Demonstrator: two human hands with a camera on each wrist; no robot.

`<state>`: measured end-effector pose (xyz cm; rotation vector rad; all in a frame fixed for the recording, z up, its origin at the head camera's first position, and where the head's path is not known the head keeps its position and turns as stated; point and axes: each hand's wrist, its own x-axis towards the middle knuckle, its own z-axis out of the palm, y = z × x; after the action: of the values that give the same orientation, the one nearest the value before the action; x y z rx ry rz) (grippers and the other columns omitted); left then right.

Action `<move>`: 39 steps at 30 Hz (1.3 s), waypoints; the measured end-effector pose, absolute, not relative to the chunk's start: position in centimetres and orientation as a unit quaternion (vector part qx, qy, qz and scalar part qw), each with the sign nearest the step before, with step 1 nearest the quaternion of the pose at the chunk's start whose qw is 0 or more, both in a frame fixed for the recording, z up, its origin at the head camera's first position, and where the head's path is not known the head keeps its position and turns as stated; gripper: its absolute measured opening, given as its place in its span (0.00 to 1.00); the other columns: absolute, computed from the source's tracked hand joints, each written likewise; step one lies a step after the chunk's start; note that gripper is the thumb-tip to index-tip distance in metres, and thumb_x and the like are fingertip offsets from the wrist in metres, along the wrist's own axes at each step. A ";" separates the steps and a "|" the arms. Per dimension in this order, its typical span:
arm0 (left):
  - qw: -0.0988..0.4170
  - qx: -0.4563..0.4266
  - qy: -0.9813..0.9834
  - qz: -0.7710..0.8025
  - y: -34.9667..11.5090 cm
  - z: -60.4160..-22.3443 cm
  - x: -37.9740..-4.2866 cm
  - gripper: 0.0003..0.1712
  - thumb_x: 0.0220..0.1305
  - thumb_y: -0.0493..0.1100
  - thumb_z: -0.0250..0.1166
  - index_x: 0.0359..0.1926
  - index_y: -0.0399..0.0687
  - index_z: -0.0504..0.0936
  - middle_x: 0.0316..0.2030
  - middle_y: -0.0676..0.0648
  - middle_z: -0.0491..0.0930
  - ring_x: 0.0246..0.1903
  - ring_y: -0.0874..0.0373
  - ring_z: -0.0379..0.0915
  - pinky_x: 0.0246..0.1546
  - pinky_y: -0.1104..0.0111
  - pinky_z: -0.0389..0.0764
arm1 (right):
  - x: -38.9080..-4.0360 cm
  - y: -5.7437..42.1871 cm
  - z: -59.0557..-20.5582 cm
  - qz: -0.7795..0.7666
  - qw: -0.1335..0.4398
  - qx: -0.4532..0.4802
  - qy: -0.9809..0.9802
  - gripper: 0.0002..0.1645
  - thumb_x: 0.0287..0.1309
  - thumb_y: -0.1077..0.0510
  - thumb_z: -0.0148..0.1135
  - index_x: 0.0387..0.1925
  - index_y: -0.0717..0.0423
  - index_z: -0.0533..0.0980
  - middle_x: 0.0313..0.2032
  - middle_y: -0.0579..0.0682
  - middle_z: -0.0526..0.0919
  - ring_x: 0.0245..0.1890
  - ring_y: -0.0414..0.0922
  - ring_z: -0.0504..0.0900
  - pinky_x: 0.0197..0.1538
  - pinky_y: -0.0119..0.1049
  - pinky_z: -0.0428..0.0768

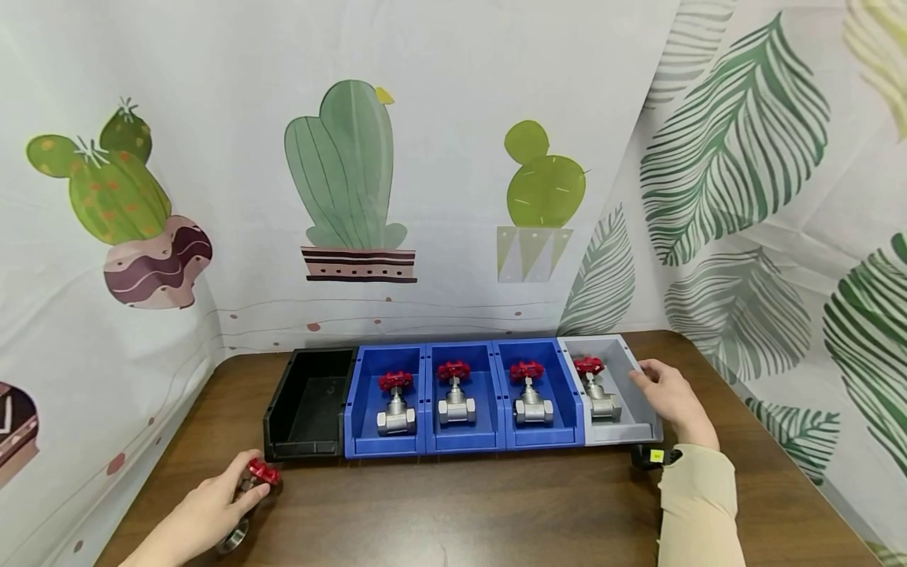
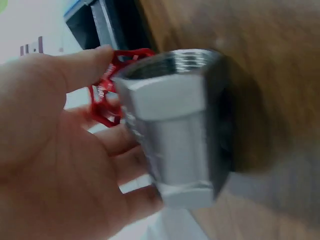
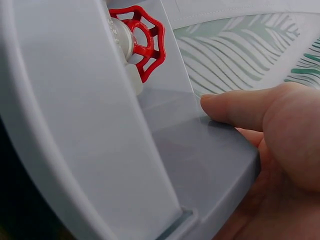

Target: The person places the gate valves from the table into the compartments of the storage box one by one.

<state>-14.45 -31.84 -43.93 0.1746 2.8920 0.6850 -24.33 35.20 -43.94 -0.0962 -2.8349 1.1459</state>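
Note:
My left hand (image 1: 201, 512) grips a metal gate valve (image 2: 175, 140) with a red handwheel, low over the table in front of the black bin (image 1: 312, 449). The left wrist view shows its threaded opening, with thumb and fingers around the handwheel side. At the right end of the row, my right hand (image 1: 669, 398) holds the side wall of the grey bin (image 1: 623, 432), thumb over the rim and the other fingers outside. Inside that bin lies another gate valve (image 1: 604, 405), whose red handwheel (image 3: 150, 45) shows in the right wrist view.
Three blue bins (image 1: 386, 446) stand side by side between the black and grey ones, each with one red-wheeled valve (image 1: 457, 408) in it. The brown wooden table (image 1: 453, 504) extends in front of the row. A printed curtain (image 1: 453, 173) hangs right behind.

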 end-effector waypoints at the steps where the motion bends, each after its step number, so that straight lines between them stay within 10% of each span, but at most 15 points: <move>1: 0.089 0.062 0.965 0.239 -32.0 -44.1 -14.5 0.34 0.66 0.54 0.64 0.64 0.40 0.64 0.39 0.45 0.81 0.31 0.54 0.77 0.32 0.54 0.79 | -24.3 35.2 -43.9 0.374 0.041 -0.031 -0.926 0.27 0.73 0.51 0.50 0.57 0.73 0.68 0.49 0.71 0.75 0.45 0.60 0.75 0.42 0.46 0.74; 9: 0.098 0.126 0.950 0.269 -33.2 -44.5 -15.1 0.30 0.68 0.50 0.63 0.63 0.44 0.64 0.35 0.52 0.77 0.32 0.66 0.72 0.30 0.68 0.74 | -24.0 35.5 -43.8 0.377 0.035 -0.036 -0.925 0.28 0.73 0.51 0.49 0.58 0.73 0.67 0.50 0.72 0.74 0.46 0.61 0.75 0.43 0.49 0.74; 27: 0.230 0.169 0.852 0.438 -35.3 -44.4 -16.6 0.25 0.75 0.44 0.53 0.64 0.34 0.60 0.31 0.43 0.73 0.23 0.61 0.68 0.20 0.68 0.72 | -24.2 35.1 -44.1 0.372 0.051 -0.031 -0.926 0.25 0.72 0.53 0.52 0.55 0.73 0.69 0.45 0.67 0.78 0.41 0.56 0.76 0.38 0.42 0.74; 39: 0.216 0.101 0.894 0.378 -34.9 -44.0 -16.5 0.28 0.76 0.56 0.48 0.64 0.41 0.66 0.59 0.35 0.70 0.54 0.43 0.72 0.46 0.54 0.75 | -25.4 35.9 -43.5 0.323 0.059 -0.019 -0.944 0.24 0.71 0.48 0.53 0.48 0.68 0.77 0.41 0.64 0.81 0.39 0.56 0.78 0.37 0.45 0.74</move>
<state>-16.49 -34.92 -44.03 0.2792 2.4786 1.0488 -25.43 35.87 -43.49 -0.0572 -2.8597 0.9792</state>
